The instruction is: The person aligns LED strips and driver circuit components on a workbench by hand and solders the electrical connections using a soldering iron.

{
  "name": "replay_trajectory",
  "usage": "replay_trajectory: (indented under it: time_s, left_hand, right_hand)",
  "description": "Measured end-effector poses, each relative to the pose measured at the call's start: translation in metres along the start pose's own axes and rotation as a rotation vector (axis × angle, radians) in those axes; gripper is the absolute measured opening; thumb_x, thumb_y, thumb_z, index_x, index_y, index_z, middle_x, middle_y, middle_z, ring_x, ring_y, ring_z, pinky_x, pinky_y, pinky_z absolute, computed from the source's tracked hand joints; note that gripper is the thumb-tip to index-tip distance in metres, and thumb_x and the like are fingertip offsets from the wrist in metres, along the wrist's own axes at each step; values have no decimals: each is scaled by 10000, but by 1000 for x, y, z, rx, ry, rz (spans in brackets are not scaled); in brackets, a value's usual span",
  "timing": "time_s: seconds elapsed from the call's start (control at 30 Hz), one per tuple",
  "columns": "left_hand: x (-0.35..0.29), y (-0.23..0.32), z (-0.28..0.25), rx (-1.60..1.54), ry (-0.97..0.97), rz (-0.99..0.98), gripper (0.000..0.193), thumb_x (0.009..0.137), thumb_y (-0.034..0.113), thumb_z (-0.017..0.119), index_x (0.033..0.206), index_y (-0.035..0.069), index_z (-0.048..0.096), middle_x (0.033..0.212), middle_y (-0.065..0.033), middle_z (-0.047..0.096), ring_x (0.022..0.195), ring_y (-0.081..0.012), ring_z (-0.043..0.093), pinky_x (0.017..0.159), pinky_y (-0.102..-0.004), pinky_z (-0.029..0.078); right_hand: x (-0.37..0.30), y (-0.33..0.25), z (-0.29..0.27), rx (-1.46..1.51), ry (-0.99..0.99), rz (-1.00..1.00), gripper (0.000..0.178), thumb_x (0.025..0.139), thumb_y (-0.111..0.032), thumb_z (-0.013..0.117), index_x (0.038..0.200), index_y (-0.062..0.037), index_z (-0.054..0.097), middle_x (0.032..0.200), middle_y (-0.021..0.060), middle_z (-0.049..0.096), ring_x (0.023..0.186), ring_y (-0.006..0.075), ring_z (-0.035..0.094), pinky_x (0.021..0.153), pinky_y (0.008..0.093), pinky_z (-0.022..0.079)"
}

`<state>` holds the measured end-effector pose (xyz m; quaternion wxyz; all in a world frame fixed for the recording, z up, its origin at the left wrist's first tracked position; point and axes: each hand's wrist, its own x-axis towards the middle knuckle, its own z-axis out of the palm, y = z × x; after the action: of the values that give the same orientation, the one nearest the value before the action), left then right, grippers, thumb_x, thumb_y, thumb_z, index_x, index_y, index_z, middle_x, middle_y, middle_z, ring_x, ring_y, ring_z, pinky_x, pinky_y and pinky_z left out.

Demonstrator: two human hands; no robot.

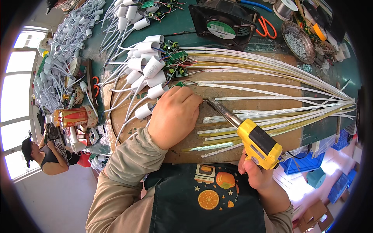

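Observation:
My right hand point(254, 173) grips a yellow and black soldering gun point(259, 143), whose metal barrel slants up and left. Its dark tip ends close beside the fingertips of my left hand point(175, 114). Those left fingers are pinched together over the brown board point(248, 87), and what they hold is hidden. A small green circuit board point(180, 84) with wires shows just beyond the left knuckles. Near the tip lies the end of a white LED strip point(252, 98). More strips fan out from a bundle at the right. White lamp caps point(154, 66) with cables and circuit boards lie beyond my left hand.
A black fan point(223, 25) stands at the back. Behind it to the right are orange-handled scissors point(266, 28), a solder spool point(285, 8) and a metal dish point(298, 42). Many caps and cables point(64, 50) pile up at left, near a red can point(73, 117). Another person point(50, 153) sits at far left.

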<state>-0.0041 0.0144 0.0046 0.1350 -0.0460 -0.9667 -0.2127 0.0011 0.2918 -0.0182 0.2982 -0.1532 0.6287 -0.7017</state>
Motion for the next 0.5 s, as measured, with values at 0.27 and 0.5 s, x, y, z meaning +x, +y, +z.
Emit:
replay_trajectory:
  time_s: [0.27, 0.5]
  left_hand:
    - [-1, 0, -1, 5, -2, -2, 137, 719, -13, 659, 843, 45, 666, 828, -84, 628, 767, -286, 618, 689, -380, 517]
    - [-2, 0, -2, -1, -1, -4, 131, 722, -12, 657, 839, 47, 663, 832, -82, 625, 768, -284, 615, 690, -377, 517]
  right_hand:
    - [-4, -8, 4, 160, 76, 104, 596, 883, -327, 666, 1294, 44, 446, 681, 57, 506, 500, 131, 472, 462, 263, 424]
    - [-8, -7, 0, 135, 82, 106, 612, 878, -330, 673, 1300, 46, 440, 684, 56, 508, 507, 128, 470, 467, 264, 424]
